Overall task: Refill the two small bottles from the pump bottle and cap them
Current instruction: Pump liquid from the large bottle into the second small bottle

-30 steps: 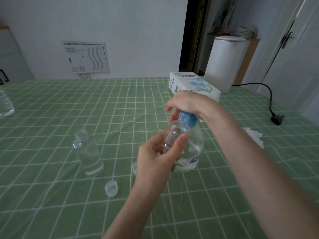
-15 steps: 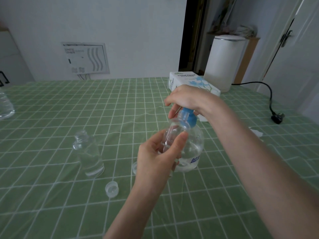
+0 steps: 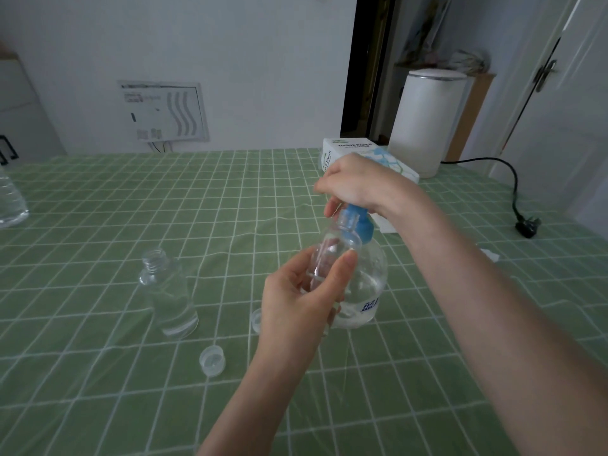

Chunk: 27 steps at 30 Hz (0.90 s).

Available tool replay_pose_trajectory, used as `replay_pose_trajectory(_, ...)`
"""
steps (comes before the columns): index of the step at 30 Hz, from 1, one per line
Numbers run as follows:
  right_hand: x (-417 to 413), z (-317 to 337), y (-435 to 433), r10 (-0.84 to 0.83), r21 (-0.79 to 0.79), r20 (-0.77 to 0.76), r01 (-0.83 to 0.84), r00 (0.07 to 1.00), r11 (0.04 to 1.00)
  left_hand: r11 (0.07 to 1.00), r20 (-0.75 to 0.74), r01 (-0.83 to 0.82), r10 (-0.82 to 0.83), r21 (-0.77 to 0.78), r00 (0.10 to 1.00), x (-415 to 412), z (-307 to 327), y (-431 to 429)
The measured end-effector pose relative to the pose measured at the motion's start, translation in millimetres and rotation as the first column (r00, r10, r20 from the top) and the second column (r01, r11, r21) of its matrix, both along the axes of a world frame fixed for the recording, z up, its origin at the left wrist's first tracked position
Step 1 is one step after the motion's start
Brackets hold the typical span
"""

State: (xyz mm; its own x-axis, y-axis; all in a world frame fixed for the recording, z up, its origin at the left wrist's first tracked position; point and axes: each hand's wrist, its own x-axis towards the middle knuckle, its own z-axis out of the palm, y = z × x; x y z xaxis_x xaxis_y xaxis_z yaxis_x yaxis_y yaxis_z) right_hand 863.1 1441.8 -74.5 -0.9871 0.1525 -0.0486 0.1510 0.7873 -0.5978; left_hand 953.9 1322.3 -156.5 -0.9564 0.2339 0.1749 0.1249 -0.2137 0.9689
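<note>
Pump bottle (image 3: 365, 284) stands on the tabletop (image 3: 98, 209), right hand (image 3: 355, 182) curled over its blue top to press it. Left hand (image 3: 296, 307) grips 1 small bottle (image 3: 332, 251), mouth up at the spout to catch liquid. The other small bottle (image 3: 167, 291) stands uncapped at left, a cap (image 3: 212, 360) near it.

I see the clear pump bottle (image 3: 365, 281) standing near the middle of the surface (image 3: 98, 225), some liquid low inside, my right hand (image 3: 355, 182) curled over its blue pump head (image 3: 358, 225). My left hand (image 3: 302, 304) grips an uncapped small bottle (image 3: 329, 255), its mouth up at the pump. The other small bottle (image 3: 169, 297) stands open further left, partly filled. One clear cap (image 3: 212, 359) lies nearer the front edge; a second cap (image 3: 256, 320) shows just beside my left hand.
</note>
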Motion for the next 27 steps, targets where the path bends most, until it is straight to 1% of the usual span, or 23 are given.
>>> replay_pose_trajectory(6,2.1,2.4,-2.8,0.018,0.016,0.075,-0.019,0.997,1.000,1.000,0.003,-0.018,0.018,0.005,1.000,-0.5,-0.8,1.6)
replay_pose_trajectory(15,-1.6,-11.0,-0.6,0.016,-0.020,0.122,-0.014,0.992,1.000,1.000,-0.007,-0.007,0.007,-0.021,1.000,1.0,-3.4,0.3)
replay_pose_trajectory(18,-0.2,-9.6,0.0,0.015,-0.018,0.116,-0.013,0.993,1.000,0.999,-0.013,-0.012,0.011,-0.041,1.000,1.0,-4.0,-0.1)
replay_pose_trajectory(23,1.2,0.5,0.7,-0.012,0.022,0.031,0.011,0.999,1.000,0.999,-0.004,-0.014,0.014,-0.041,1.000,1.1,-0.5,-0.5)
replay_pose_trajectory(27,1.2,2.7,-2.3,0.007,0.025,0.088,-0.009,0.996,1.000,0.999,-0.009,-0.019,0.019,-0.029,1.000,-0.1,0.3,0.0)
